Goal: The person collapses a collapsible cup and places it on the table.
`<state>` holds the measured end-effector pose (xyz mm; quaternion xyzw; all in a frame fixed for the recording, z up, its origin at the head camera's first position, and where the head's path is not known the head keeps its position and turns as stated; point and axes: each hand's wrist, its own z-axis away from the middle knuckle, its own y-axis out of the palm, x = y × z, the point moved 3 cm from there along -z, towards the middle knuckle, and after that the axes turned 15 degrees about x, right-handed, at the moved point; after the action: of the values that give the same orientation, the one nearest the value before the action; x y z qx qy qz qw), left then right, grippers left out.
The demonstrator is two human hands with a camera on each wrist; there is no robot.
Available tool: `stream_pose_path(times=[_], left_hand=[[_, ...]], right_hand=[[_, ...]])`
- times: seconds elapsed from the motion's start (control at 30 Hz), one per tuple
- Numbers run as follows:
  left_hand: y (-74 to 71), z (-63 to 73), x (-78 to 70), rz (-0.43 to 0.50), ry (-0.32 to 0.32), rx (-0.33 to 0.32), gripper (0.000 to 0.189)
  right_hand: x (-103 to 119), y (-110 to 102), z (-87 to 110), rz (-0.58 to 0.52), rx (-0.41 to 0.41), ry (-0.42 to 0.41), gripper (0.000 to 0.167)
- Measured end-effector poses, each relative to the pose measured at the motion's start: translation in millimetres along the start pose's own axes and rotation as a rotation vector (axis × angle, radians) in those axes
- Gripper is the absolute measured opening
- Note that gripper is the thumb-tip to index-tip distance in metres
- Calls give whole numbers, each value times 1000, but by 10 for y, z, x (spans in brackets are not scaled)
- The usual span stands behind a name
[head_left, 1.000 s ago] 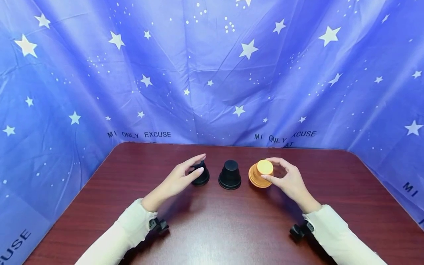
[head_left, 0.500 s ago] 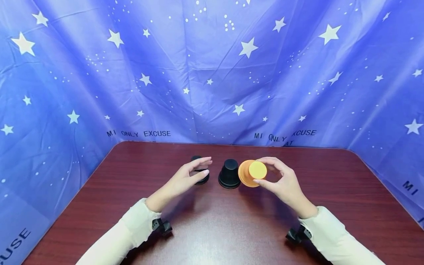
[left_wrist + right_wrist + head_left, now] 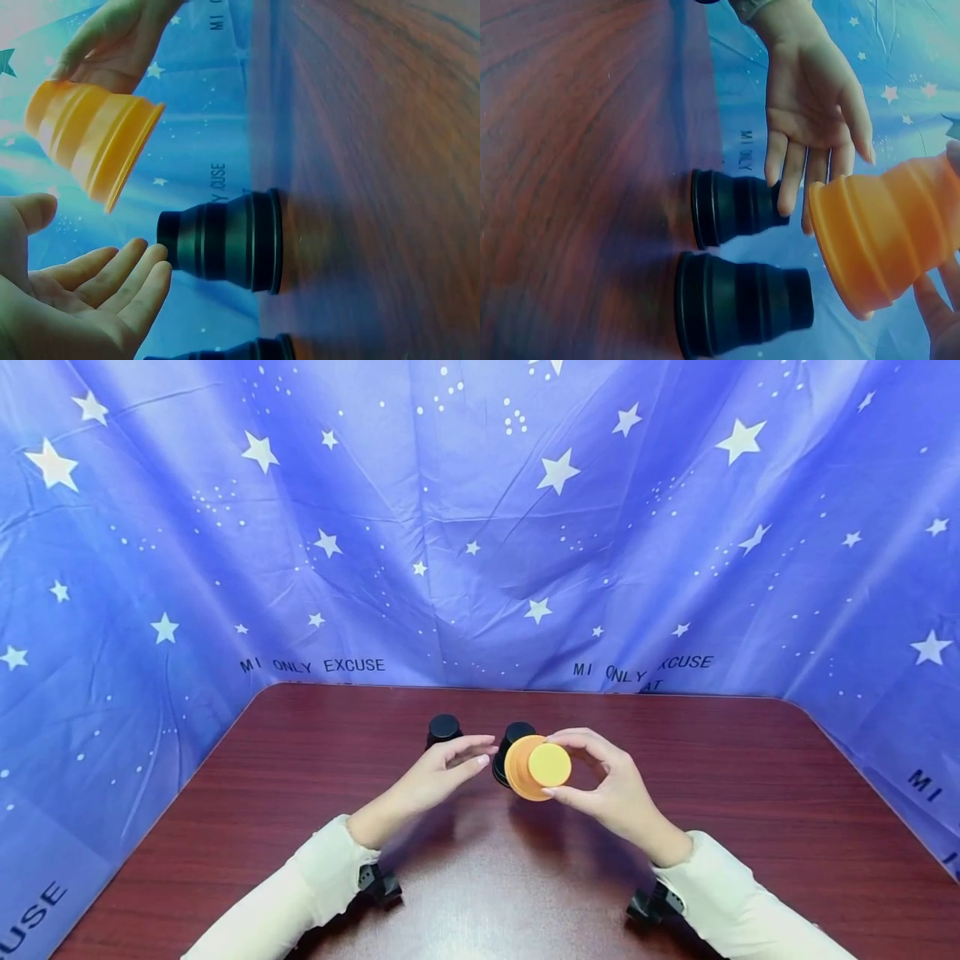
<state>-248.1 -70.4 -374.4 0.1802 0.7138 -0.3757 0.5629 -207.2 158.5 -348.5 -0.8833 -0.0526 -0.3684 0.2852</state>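
Observation:
An orange collapsible-style cup [image 3: 528, 766], ridged and upside down, is held by its narrow base between the thumb and fingers of my right hand [image 3: 618, 789]. It is tilted and raised off the table, in front of the middle black cup [image 3: 517, 735], which it partly hides in the head view. My left hand [image 3: 423, 781] hovers with relaxed, extended fingers and holds nothing. Behind that hand stands another black cup [image 3: 444, 727], its lower part covered. Both black cups rest rim-down, as the right wrist view shows with the nearer black cup [image 3: 742, 304] and the farther black cup [image 3: 735, 208].
The reddish-brown wooden table [image 3: 480, 893] has rounded back corners. A blue curtain [image 3: 480, 527] with white stars hangs close behind and around it. Black wrist devices [image 3: 380, 883] are strapped under both white sleeves [image 3: 300, 885].
My right hand has lifted the orange cup off the table and carried it left, tilting it, to before the middle black cup. My left hand has shifted right, away from the left black cup.

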Motion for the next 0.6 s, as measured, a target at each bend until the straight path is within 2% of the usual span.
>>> stream_pose_path(times=[0.23,0.47,0.6], left_hand=[[81,-51,47,26,-22,23,39],[111,-88,39,96,12,15,34],[117,-102,69,148,14,19,32]], right_hand=[[13,128,-18,-43,52,-53,58],[-10,170,-41,-58,74,-24,57],[-48,189,-35,-60,78,-38,58]])
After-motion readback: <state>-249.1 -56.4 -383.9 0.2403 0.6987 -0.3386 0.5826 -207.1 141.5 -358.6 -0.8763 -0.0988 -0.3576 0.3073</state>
